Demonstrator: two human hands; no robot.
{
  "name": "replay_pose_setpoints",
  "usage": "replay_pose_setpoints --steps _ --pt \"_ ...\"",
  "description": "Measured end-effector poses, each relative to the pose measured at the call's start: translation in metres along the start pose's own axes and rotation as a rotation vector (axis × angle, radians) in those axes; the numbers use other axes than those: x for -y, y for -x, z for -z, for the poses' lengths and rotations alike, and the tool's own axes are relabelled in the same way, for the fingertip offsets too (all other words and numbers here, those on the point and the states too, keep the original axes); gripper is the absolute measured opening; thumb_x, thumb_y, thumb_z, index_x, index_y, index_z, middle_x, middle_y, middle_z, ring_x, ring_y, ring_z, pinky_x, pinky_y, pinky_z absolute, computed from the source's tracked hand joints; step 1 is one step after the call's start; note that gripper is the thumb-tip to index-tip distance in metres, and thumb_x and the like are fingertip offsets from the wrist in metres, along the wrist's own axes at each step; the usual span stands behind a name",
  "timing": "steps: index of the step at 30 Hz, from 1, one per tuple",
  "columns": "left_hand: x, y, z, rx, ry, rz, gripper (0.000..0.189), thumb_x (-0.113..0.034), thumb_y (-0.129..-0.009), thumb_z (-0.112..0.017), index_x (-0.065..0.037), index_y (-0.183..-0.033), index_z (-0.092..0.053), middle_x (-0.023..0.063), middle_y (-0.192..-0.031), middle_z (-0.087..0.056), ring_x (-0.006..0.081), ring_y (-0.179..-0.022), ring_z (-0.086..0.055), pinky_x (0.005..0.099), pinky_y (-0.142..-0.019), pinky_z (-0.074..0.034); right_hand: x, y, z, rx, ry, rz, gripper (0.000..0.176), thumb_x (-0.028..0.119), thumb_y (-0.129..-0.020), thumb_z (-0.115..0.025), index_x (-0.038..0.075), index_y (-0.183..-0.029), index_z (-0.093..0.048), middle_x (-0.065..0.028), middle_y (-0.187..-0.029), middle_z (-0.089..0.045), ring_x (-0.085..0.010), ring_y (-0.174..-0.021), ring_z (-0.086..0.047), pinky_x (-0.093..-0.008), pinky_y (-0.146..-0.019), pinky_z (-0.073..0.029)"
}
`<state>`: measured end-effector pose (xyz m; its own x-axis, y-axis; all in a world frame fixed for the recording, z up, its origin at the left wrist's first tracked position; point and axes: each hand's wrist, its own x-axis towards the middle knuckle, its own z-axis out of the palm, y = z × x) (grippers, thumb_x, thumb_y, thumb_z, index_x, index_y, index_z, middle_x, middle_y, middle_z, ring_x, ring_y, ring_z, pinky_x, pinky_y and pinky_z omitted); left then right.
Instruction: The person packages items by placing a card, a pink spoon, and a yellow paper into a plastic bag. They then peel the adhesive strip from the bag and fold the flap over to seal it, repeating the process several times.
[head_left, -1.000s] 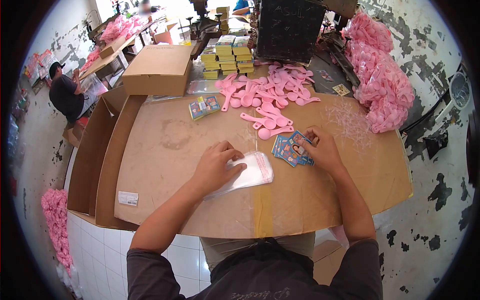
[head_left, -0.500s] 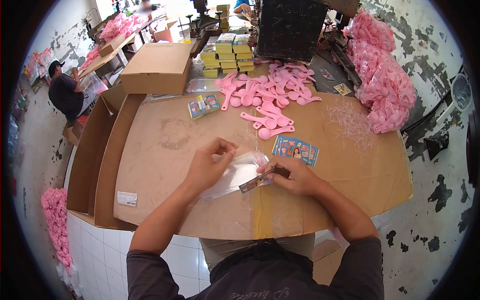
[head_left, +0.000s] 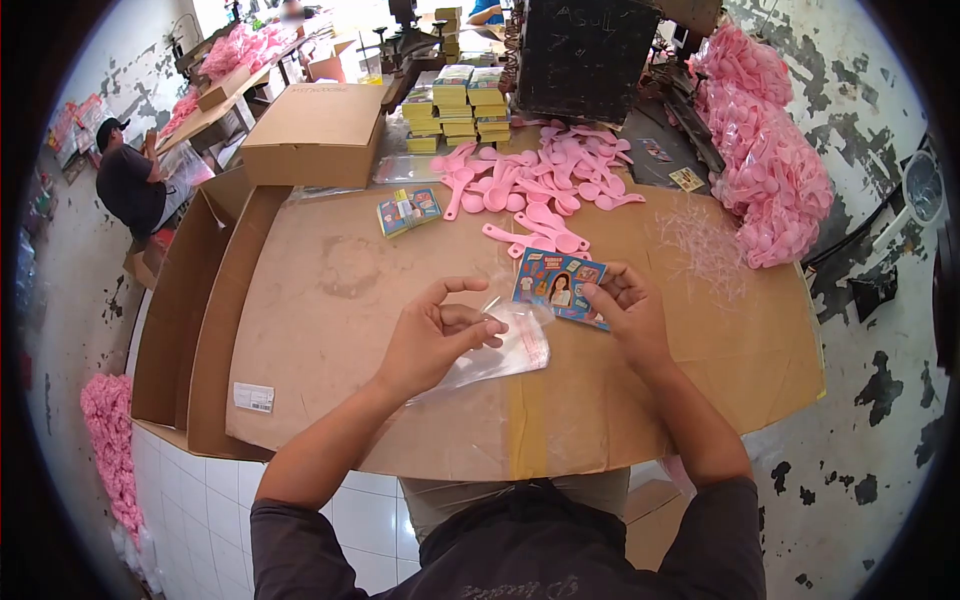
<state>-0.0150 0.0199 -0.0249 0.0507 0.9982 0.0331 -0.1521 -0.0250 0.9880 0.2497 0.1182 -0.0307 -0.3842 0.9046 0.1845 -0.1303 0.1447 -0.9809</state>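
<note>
A clear plastic bag [head_left: 512, 345] lies at the front middle of the cardboard-topped table, its mouth lifted towards the cards. My left hand [head_left: 432, 338] pinches the edge of that bag between thumb and curled fingers. In my right hand [head_left: 634, 312] is a blue printed card [head_left: 548, 283] with a picture of a person on it, gripped at its right end by thumb and fingers. The card's left part reaches over the table just beyond the bag's mouth. Pink plastic spoons [head_left: 540, 240] lie close behind the card.
A heap of pink spoons [head_left: 560, 165] and stacked card bundles [head_left: 455, 105] stand at the back. One banded card bundle [head_left: 408, 212] lies left of centre. A closed cardboard box [head_left: 312, 130] sits back left. Bagged pink spoons [head_left: 765, 160] hang right. Another person [head_left: 135, 180] sits far left.
My right hand has moved up and right, and the card now faces me instead of lying low over the bag. My left hand has moved down onto the bag's edge, which has lifted.
</note>
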Motion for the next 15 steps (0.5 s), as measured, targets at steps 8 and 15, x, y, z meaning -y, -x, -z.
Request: replay_pose_setpoints --steps 8,15 --pt "0.004 0.001 -0.005 0.015 -0.134 0.000 0.053 -0.008 -0.098 -0.071 0.002 -0.144 -0.046 0.0166 -0.103 -0.078 0.0182 -0.093 -0.075 0.0298 -0.079 -0.059 -0.005 -0.001 0.011 0.142 0.260 0.247 0.015 0.005 -0.097 -0.069 0.000 -0.111 -0.067 0.0011 -0.088 -0.064 -0.0065 -0.076 -0.056 -0.0249 -0.065 -0.046" --pt "-0.006 0.008 -0.010 0.157 -0.622 -0.073 0.057 -0.011 -0.099 -0.071 -0.006 -0.150 -0.045 0.0121 -0.104 -0.078 0.0138 -0.094 -0.073 0.0294 -0.080 -0.057 0.014 0.005 -0.006 0.308 0.360 0.148 0.016 0.010 -0.093 -0.076 0.002 -0.105 -0.071 -0.0013 -0.085 -0.063 -0.0072 -0.073 -0.057 -0.0265 -0.063 -0.047"
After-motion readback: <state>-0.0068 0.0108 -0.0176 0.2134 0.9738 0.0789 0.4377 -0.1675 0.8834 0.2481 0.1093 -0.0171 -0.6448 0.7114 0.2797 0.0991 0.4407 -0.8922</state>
